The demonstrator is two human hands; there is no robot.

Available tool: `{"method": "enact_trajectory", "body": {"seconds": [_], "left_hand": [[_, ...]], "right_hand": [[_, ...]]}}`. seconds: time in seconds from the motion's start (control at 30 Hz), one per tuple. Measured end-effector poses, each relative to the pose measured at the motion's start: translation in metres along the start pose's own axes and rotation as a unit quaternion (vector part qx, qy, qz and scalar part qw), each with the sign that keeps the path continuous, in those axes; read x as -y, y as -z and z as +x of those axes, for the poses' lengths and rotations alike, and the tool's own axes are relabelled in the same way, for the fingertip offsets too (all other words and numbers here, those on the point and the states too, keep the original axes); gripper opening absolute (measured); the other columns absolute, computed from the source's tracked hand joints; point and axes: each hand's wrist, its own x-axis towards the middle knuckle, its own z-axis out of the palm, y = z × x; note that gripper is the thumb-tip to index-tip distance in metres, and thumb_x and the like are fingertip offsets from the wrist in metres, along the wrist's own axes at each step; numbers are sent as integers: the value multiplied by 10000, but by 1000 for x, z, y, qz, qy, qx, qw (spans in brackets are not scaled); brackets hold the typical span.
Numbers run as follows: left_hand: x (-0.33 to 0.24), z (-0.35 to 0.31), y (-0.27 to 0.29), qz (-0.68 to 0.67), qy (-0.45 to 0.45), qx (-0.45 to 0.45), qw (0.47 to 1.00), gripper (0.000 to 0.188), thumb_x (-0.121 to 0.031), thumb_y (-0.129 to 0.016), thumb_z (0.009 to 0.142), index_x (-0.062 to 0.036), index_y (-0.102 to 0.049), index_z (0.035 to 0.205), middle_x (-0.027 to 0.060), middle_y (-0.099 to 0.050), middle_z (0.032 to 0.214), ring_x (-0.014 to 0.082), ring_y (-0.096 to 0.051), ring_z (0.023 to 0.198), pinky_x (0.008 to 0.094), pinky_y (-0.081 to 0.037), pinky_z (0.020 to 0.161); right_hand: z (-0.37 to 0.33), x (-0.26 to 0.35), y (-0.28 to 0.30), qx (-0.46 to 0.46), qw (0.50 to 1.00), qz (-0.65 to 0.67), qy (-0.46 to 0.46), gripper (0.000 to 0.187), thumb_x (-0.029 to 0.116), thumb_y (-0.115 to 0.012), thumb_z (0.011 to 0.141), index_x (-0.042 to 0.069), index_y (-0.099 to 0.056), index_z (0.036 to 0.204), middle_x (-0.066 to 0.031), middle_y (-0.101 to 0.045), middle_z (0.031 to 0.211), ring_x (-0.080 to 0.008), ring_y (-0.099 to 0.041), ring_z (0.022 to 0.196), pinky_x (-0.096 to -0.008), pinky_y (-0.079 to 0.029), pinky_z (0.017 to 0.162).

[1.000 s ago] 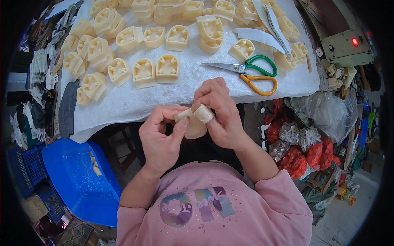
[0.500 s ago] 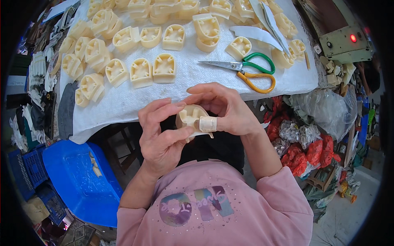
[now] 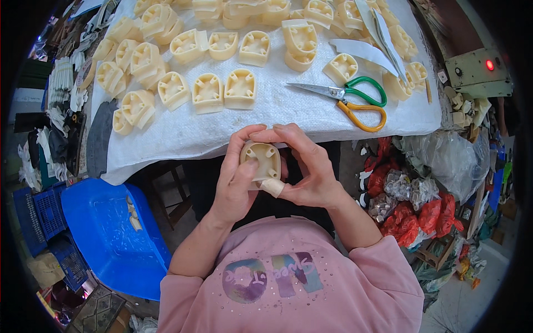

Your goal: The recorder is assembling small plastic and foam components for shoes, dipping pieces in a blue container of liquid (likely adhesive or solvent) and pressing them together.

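Observation:
A cream plastic, arch-shaped hollow part (image 3: pixel 265 160) with small posts inside is held over my lap, its open side facing up. My left hand (image 3: pixel 233 180) grips its left side, the thumb pressing into the hollow. On the other side my right hand (image 3: pixel 311 175) curls round it, fingers along the far rim. The right thumb, wrapped in pale tape (image 3: pixel 272 187), presses at the near edge. Beyond my hands, on the white cloth-covered table (image 3: pixel 205 130), lie scissors (image 3: pixel 343 93) with one green and one orange handle, blades apart and pointing left.
Many similar cream parts (image 3: pixel 240 89) crowd the table, some stacked. White strips (image 3: pixel 369 55) lie among them at the right. A blue tub (image 3: pixel 114 233) with a few pieces inside stands low at left. Red and clear plastic bags (image 3: pixel 416 213) pile at right, below a machine with a red light (image 3: pixel 488 65).
The cream part has turned so that its hollow faces up more squarely. My left hand has shifted closer round it, and the view has moved slightly left.

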Motion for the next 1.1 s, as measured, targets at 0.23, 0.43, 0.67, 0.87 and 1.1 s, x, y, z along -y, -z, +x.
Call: {"method": "enact_trajectory", "body": {"seconds": [0.23, 0.43, 0.67, 0.87, 1.1], "left_hand": [[1, -1, -2, 47, -21, -8, 999, 657, -509, -449, 908, -84, -254, 1370, 98, -498, 1158, 184, -582, 922, 320, -530, 711], [5, 2, -15, 174, -93, 0, 980, 808, -675, -235, 898, -67, -190, 1429, 115, -437, 1275, 204, -513, 1110, 336, -476, 869], [18, 6, 0, 261, -197, -51, 944, 699, -536, -360, 938, 2, -281, 1378, 142, -446, 1247, 193, -482, 1142, 301, -411, 940], [8, 4, -10, 150, -163, -101, 970, 559, -361, -412, 945, -24, -297, 1375, 111, -526, 1094, 170, -545, 1002, 295, -448, 876], [19, 3, -11, 154, -196, -144, 958, 454, -334, -426, 949, -54, -354, 1299, 95, -514, 1061, 163, -544, 954, 299, -455, 847]], "right_hand": [[5, 1, 3, -7, 991, 64, -115, 286, 201, -574, 868, 96, -579, 1134, -108, -450, 1176, -216, -477, 1015, -259, -505, 657], [28, -3, 12, 101, 928, 264, -243, 155, 158, -554, 874, 49, -590, 977, -59, -541, 1051, -163, -554, 905, -251, -503, 678], [11, -15, -6, 39, 996, 75, -19, 191, 171, -535, 895, 44, -596, 1025, -125, -568, 992, -283, -522, 940, -365, -422, 845], [-11, -7, -31, -46, 993, 93, -64, 390, 262, -449, 953, 33, -470, 1268, -139, -534, 1081, -290, -514, 990, -366, -398, 897], [-9, -5, -32, -65, 993, 76, -66, 343, 168, -415, 942, 60, -479, 1262, -108, -521, 1092, -242, -524, 1017, -321, -408, 903]]}}
